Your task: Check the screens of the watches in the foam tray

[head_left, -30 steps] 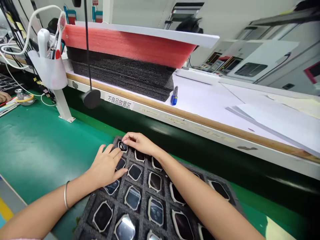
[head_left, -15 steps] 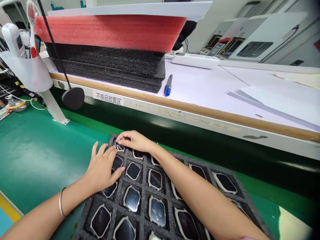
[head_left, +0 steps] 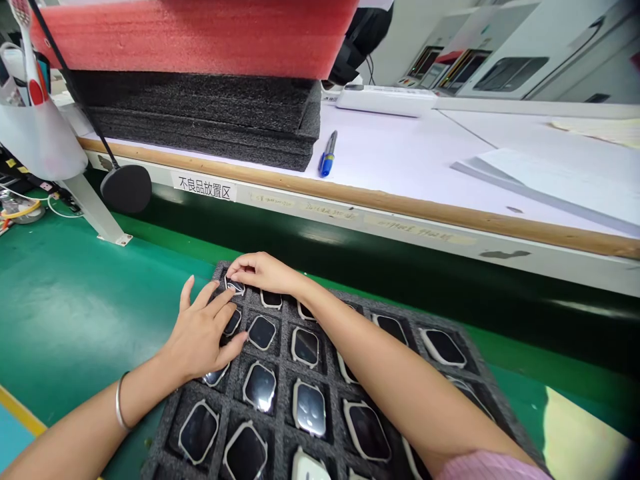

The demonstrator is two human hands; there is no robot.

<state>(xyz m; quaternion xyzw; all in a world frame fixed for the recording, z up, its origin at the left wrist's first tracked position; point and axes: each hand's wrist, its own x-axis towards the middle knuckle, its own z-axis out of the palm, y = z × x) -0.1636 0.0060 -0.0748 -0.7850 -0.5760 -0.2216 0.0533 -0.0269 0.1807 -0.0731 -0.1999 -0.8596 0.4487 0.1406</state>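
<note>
A dark foam tray lies on the green bench, its square pockets holding several watch cases with pale frames and dark glass faces. My right hand reaches across to the far left corner pocket, thumb and fingers pinched on the edge of a watch case there. My left hand rests over the tray's left edge with its fingers spread. Its index fingertip is close to that same case; whether it touches cannot be made out. Below that hand, another watch case is partly covered. A nearby watch case sits face up.
Behind the tray runs a raised white shelf with a wooden edge. On it stand black foam sheets under red foam, a blue-capped pen and papers. A white cup and a black disc on a stem are at left.
The view has shifted slightly, so shelf and tray sit a little higher and further left. Both hands keep nearly the same places, the right still pinching at the corner case.
</note>
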